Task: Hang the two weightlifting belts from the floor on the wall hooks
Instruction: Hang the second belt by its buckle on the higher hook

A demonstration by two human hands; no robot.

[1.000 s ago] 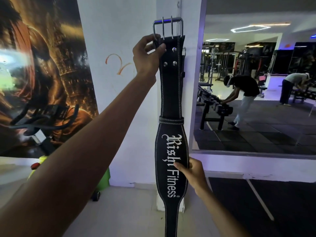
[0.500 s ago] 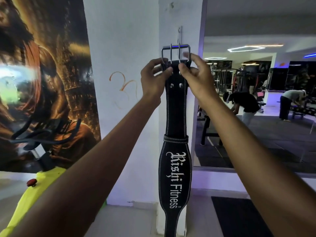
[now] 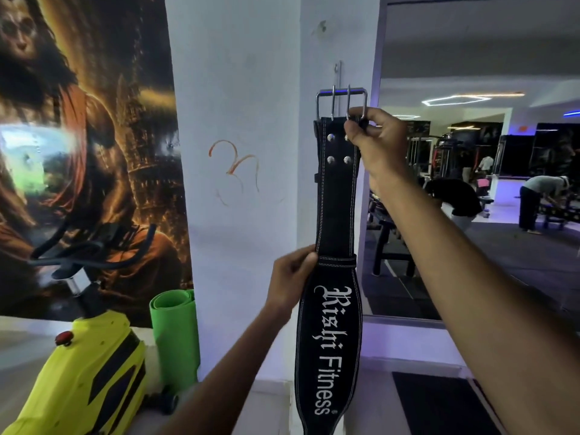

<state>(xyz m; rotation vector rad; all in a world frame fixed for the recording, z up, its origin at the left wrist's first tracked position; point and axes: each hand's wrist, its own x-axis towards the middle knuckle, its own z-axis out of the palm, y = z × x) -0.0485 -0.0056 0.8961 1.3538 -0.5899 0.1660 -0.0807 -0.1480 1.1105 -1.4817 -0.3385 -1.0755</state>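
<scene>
A black weightlifting belt [image 3: 335, 208] with white lettering hangs upright against the white pillar. Its steel buckle [image 3: 341, 102] is at the top, just below a thin metal wall hook [image 3: 338, 72]; whether the buckle rests on the hook I cannot tell. My right hand [image 3: 373, 139] pinches the belt's top right corner at the buckle. My left hand [image 3: 292, 279] grips the belt's left edge by the stitched loop, halfway down. Only this one belt is in sight.
A yellow exercise bike [image 3: 81, 365] and a rolled green mat [image 3: 175, 337] stand at the lower left beside the pillar. A large wall mirror [image 3: 502, 183] on the right reflects the gym and people bending over. A dark floor mat [image 3: 439, 403] lies below.
My left hand has let go of the buckle end and dropped to the belt's middle. My right hand stays at the top. The view has shifted slightly upward.
</scene>
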